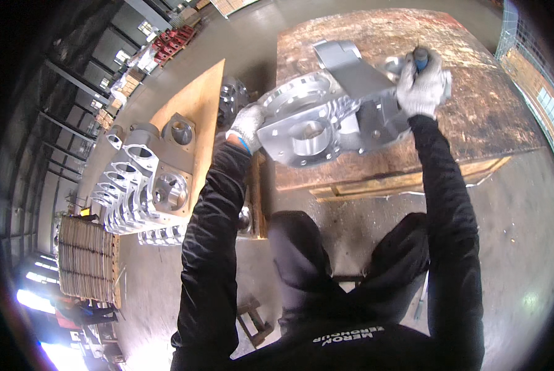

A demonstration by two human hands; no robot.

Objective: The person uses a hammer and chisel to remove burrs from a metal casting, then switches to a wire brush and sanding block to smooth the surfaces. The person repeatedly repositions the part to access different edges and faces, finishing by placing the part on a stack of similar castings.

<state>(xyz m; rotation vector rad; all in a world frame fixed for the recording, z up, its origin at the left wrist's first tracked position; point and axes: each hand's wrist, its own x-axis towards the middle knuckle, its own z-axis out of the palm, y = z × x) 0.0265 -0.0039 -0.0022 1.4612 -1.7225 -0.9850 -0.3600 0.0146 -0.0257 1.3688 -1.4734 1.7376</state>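
A large silver-grey cast metal housing (pixel 351 117) with round bores and bolt holes sits tilted near the front edge of the wooden worktable (pixel 475 123). My left hand (pixel 247 127), in a white knitted glove, grips the housing's left end beside the big bore; its fingertips are partly hidden behind the metal. At the housing's right end is my right hand (pixel 422 86), gloved the same way. Its fingers are closed round a small hand tool (pixel 420 59) with a blue and dark handle. A thin point stands up from the tool; its exact kind is unclear.
Left of me, rows of similar castings (pixel 135 185) stand beside an upright plywood sheet (pixel 193 117). Another round casting (pixel 232 99) is between the sheet and the table. A stack of flat brown sheets (pixel 86 260) stands farther left. Wire mesh (pixel 530 62) borders the right side.
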